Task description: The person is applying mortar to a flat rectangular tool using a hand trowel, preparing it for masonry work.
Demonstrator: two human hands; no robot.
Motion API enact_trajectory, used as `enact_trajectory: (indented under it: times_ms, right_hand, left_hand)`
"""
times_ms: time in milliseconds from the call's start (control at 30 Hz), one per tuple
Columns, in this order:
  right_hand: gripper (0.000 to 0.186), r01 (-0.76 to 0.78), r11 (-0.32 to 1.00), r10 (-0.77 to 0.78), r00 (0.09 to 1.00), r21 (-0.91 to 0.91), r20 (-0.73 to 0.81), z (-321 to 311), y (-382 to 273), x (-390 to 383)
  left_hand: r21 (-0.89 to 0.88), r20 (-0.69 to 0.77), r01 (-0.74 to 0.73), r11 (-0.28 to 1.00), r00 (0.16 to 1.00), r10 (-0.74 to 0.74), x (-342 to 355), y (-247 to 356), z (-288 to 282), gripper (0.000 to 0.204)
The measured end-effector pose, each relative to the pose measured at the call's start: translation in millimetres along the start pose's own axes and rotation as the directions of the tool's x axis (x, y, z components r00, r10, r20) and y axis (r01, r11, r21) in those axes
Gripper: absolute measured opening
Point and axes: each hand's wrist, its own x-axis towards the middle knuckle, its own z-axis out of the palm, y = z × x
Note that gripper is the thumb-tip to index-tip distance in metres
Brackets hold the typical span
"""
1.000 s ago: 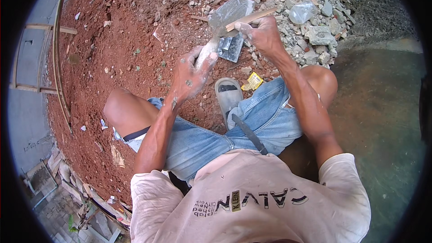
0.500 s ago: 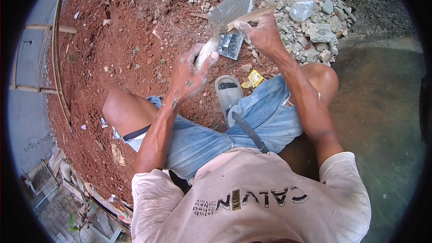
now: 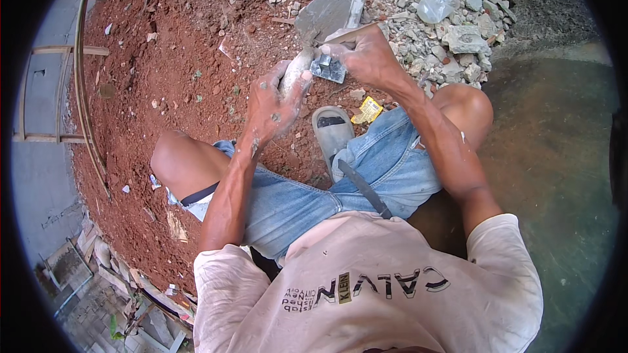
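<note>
I squat on red soil with both hands raised in front of my knees. My right hand (image 3: 369,59) grips the wooden handle of a trowel whose grey, mortar-smeared blade (image 3: 324,16) points away from me. My left hand (image 3: 273,99), speckled with mortar, is closed around a pale grey lump (image 3: 296,70). A small grey metal piece (image 3: 327,69) sits between the two hands, touching the right fingers. What lies under the hands is hidden.
A pile of grey rubble (image 3: 451,36) with a clear plastic bag (image 3: 435,6) lies ahead on the right. A yellow wrapper (image 3: 367,110) and my sandal (image 3: 332,132) are on the soil. A dark concrete floor (image 3: 556,170) is on the right, a bent metal rod (image 3: 84,98) on the left.
My right hand and the trowel have shifted slightly left, closer to the left hand. The left hand has stayed where it was.
</note>
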Motion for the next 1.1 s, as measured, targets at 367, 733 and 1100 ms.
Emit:
enact_trajectory:
  times_ms: [367,733,1100]
  right_hand:
    - [0.020,-0.210,0.977,0.213,0.974,0.041,-0.082,-25,3,9]
    - [0.019,-0.207,0.967,0.228,0.963,0.152,-0.141,-19,-10,6]
    - [0.020,-0.148,0.978,0.164,0.980,0.145,-0.108,-20,-4,3]
  left_hand:
    - [-0.039,0.004,-0.051,0.998,0.999,0.051,-1,-11,2,0.041]
    - [-0.162,0.040,-0.013,0.987,0.999,0.020,0,-13,2,0.044]
    - [-0.252,0.052,-0.007,0.968,0.998,0.020,-2,-8,4,0.044]
